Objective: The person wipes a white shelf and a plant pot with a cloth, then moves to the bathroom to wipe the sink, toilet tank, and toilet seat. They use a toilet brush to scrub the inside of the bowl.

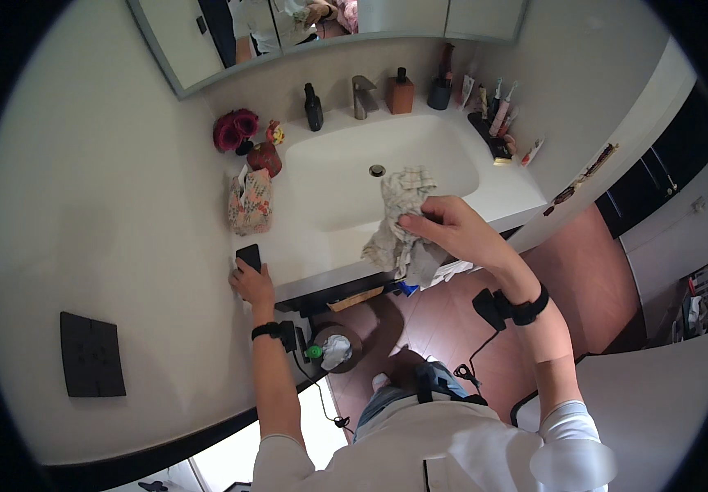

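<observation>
My right hand (446, 227) grips a crumpled, light checked cloth (406, 190) above the front rim of the white washbasin (329, 172). The cloth hangs down past the counter's front edge. At the counter's left front corner, my left hand (252, 283) has its fingers on a black smartphone (249, 257), which lies close to the wall; whether the hand grips it is not clear. Behind the phone stands a floral fabric tissue holder (251, 206) with a tissue sticking out. The metal drain (377, 170) shows in the basin, with a metal faucet (362, 98) behind it.
Dark red artificial flowers (235, 130), a dark bottle (313, 107) and an orange soap dispenser (400, 93) line the back. Toothbrushes (501, 111) and a black case (482, 130) stand at the right. Below the counter is a round waste bin (354, 350); cables hang from both wrist devices.
</observation>
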Motion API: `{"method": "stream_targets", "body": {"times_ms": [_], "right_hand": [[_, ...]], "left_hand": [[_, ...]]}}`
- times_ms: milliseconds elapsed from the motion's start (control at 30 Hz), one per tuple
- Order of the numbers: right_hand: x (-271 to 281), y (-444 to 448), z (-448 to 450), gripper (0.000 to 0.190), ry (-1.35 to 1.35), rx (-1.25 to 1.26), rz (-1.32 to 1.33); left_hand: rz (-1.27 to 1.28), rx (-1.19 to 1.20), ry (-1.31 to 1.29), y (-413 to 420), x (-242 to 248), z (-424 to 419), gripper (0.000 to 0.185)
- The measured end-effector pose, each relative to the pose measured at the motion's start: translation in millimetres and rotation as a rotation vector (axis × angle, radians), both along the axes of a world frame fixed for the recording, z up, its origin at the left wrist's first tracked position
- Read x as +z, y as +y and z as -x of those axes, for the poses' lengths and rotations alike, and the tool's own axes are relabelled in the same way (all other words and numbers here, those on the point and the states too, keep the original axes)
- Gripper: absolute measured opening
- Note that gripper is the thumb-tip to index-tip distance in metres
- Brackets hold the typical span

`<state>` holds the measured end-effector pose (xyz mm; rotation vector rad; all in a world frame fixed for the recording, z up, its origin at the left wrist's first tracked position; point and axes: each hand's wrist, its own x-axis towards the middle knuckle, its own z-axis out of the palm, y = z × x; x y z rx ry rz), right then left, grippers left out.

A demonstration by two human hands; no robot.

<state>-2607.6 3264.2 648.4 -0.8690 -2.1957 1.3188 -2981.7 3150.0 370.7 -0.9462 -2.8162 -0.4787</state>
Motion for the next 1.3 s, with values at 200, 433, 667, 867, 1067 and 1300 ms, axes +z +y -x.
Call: {"method": "stream_targets", "body": {"times_ms": [200, 433, 667, 867, 1067, 1300], "right_hand": [[17.6, 27.2, 26.4, 0.044, 0.027, 0.147, 0.225], [1.4, 65.1, 64.5, 0.044, -0.12, 0.666, 0.178], [-9.6, 234.6, 38.1, 0.03, 0.288, 0.404, 0.292], [-78.3, 375.0, 37.3, 0.025, 0.596, -0.025, 0.951], [-143.9, 452.4, 69.6, 0.025, 0.388, -0.173, 0.682], [-174.9, 503.2, 127.8, 0.029, 0.501, -0.144, 0.942]], "left_hand": [[-0.644, -0.56, -0.473, 6.0, 114.3, -78.6, 0.075], [-0.749, -1.043, -0.829, 29.6, 216.9, -183.7, 0.088], [-0.93, -0.505, -1.133, 112.8, 211.1, -187.7, 0.036], [-1.008, -0.281, -1.313, 202.6, 175.0, -189.8, 0.01], [-0.945, -0.215, -1.314, 251.7, 155.6, -195.0, 0.006], [-0.72, -0.101, -1.06, 228.6, 97.6, -172.3, 0.009]]}}
